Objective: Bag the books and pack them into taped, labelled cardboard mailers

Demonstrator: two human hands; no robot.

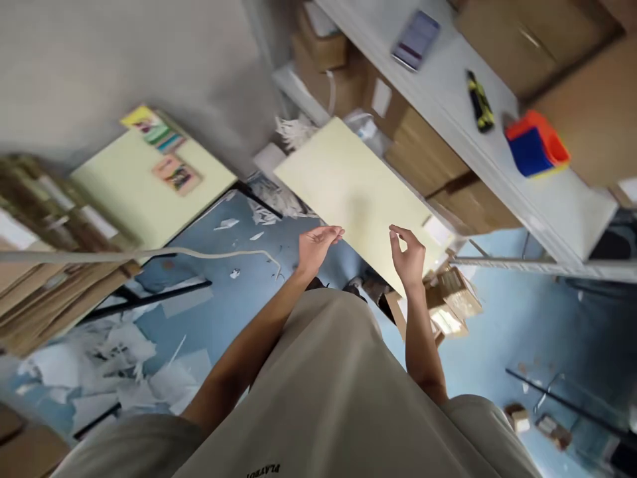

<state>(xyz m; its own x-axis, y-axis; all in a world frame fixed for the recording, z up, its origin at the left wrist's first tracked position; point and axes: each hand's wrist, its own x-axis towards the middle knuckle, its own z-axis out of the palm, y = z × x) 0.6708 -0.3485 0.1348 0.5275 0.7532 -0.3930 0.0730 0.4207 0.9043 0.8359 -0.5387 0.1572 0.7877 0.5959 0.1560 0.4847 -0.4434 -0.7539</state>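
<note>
My left hand [316, 249] is held over the near edge of a pale yellow tabletop [365, 189], its fingertips pinched together. My right hand [410, 257] hovers above the right part of the same tabletop, thumb and curled fingers nearly meeting at the tips. A gap separates the two hands. Anything between the fingertips is too small to make out. A soft shadow lies on the tabletop between the hands. Beside my right hand, a white paper [438, 230] lies near the tabletop's right end.
A grey shelf [448, 113] at upper right bears a phone [416, 40], a black-yellow cutter [480, 101] and a blue-orange holder [537, 144]. Cardboard boxes [428, 149] stand beneath. A second table [199, 169] with colourful cards is left; paper scraps [109, 358] litter the blue floor.
</note>
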